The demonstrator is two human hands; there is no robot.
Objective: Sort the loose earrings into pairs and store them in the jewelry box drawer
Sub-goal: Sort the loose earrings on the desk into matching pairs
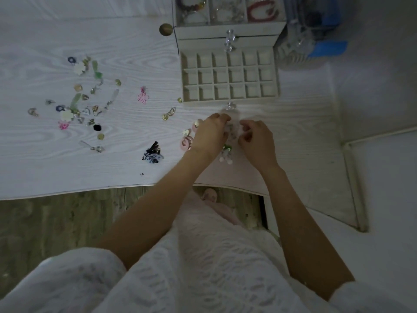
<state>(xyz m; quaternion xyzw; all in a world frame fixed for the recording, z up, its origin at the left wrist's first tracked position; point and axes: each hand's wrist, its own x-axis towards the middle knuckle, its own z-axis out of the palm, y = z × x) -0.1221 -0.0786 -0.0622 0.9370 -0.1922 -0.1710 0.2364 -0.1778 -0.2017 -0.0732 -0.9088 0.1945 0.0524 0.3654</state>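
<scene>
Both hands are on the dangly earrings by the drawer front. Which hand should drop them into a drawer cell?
Probably the right hand: it sits directly below the open drawer. The left hand lies nearer the loose earrings.

A home dressing corner: a white wood-grain table against a pale wall, a jewelry box with necklaces in its top tray at the far edge, wooden floor below.

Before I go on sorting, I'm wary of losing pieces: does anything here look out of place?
Nothing looks damaged. One tiny dark bit lies alone close to the table front edge, apart from the scattered earrings, where it could be knocked off. The drawer compartments are all empty.
</scene>
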